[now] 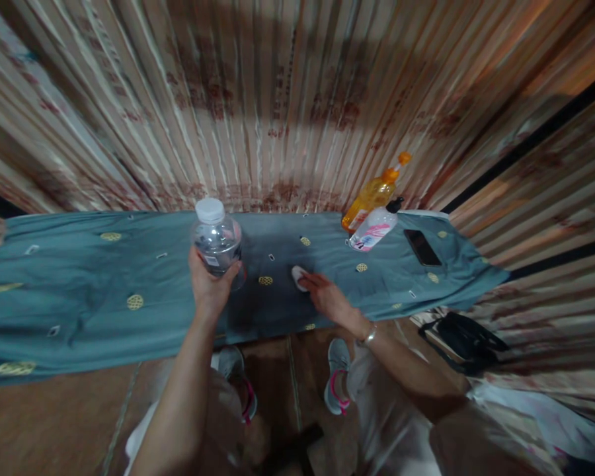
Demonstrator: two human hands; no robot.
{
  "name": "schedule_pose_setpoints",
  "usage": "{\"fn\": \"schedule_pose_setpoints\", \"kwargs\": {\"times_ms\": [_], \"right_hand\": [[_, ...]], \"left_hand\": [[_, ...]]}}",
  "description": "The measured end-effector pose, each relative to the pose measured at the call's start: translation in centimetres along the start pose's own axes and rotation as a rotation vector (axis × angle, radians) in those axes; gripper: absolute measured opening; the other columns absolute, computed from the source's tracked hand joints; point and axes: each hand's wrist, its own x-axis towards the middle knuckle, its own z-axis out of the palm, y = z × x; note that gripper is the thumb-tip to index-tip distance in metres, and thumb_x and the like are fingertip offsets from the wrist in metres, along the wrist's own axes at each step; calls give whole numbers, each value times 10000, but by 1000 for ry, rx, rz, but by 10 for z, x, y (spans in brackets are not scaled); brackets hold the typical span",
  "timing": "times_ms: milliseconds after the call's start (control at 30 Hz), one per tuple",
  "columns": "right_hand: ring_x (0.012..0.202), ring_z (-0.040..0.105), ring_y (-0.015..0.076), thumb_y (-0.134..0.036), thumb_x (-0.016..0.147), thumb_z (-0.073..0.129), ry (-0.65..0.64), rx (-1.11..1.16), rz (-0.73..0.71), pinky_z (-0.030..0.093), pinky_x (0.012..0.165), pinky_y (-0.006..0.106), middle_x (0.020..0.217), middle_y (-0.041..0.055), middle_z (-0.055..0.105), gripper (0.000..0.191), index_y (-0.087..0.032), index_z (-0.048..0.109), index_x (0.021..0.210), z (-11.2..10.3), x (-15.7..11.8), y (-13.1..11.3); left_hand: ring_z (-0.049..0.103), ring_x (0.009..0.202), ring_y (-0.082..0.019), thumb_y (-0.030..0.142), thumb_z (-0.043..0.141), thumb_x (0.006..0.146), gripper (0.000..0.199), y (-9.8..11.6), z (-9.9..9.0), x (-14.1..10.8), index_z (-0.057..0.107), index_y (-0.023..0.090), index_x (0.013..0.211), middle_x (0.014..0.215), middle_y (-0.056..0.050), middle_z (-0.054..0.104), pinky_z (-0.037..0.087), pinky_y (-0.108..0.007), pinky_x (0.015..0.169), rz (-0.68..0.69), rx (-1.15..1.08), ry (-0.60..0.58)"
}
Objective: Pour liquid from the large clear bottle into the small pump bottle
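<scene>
My left hand (212, 281) is wrapped round a clear plastic bottle (219, 241) with a white cap, which stands upright over the blue-green cloth (168, 291). Pinched at the fingertips of my right hand (327, 297) is a small white oval object (298, 275), low over the cloth to the right of the bottle. What the white object is cannot be made out. A bracelet circles my right wrist.
At the back right stand an orange pump bottle (369, 201) and a white-and-pink bottle (375, 228) with a black top. A dark phone (422, 248) lies right of them. Pleated curtains hang behind. A black bag (463, 340) sits below the right end.
</scene>
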Motion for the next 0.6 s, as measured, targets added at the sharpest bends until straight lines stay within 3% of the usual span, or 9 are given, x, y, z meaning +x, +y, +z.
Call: {"fn": "schedule_pose_setpoints", "kwargs": {"times_ms": [33, 133, 233, 300, 367, 433, 533, 600], "right_hand": [[1306, 691, 240, -14, 971, 563, -9, -68, 139, 539, 1165, 376, 1493, 119, 748, 532, -218, 735, 1431, -10, -9, 23], [1174, 741, 326, 4, 930, 566, 22, -152, 361, 553, 1100, 458, 1303, 250, 791, 442, -83, 761, 1316, -34, -12, 80], [1133, 743, 363, 21, 941, 500, 61, -183, 461, 537, 1069, 498, 1197, 315, 786, 423, -2, 734, 1293, -41, 19, 93], [1133, 738, 366, 28, 959, 445, 77, -171, 448, 543, 1051, 504, 1192, 334, 779, 447, 28, 708, 1320, -35, 49, 76], [1166, 730, 356, 22, 979, 435, 78, -137, 362, 557, 1050, 495, 1257, 334, 769, 455, 19, 697, 1351, -24, 75, 44], [1229, 720, 299, 1, 1012, 459, 58, -86, 208, 546, 1117, 438, 1322, 262, 774, 429, -52, 721, 1348, -11, 86, 4], [1284, 705, 208, -39, 1043, 523, 8, -16, -29, 528, 1174, 328, 1392, 124, 774, 389, -183, 759, 1316, 5, 67, -46], [1344, 683, 216, -22, 1025, 541, -16, 35, -229, 529, 1202, 347, 1455, 129, 747, 431, -182, 745, 1369, 10, 36, -57]], "left_hand": [[712, 1282, -347, 288, 969, 597, 935, 0, 0, 0, 539, 226, 1426, 1412, -141, 680, 560, -539, 1186, -12, -9, 6], [729, 1229, -325, 302, 968, 579, 912, 1, 2, -2, 551, 234, 1387, 1353, -115, 708, 572, -521, 1163, -41, -38, 14], [754, 1146, -295, 360, 979, 592, 901, 2, 8, -5, 551, 244, 1376, 1317, -103, 728, 621, -476, 1068, -56, -72, -2], [763, 1112, -286, 410, 973, 622, 896, 2, 15, -7, 541, 243, 1389, 1321, -110, 730, 641, -455, 1008, -57, -91, -21], [766, 1116, -290, 425, 966, 639, 911, 2, 22, -10, 525, 236, 1413, 1337, -123, 723, 639, -459, 1009, -52, -99, -38], [763, 1134, -300, 414, 968, 640, 927, 2, 27, -11, 516, 227, 1427, 1347, -135, 718, 619, -483, 1056, -47, -96, -49], [754, 1165, -306, 402, 973, 640, 940, 1, 31, -11, 508, 227, 1438, 1361, -139, 710, 589, -504, 1115, -41, -86, -50], [746, 1188, -303, 400, 973, 645, 938, 1, 31, -10, 504, 232, 1441, 1371, -135, 702, 579, -503, 1135, -36, -86, -50]]}}
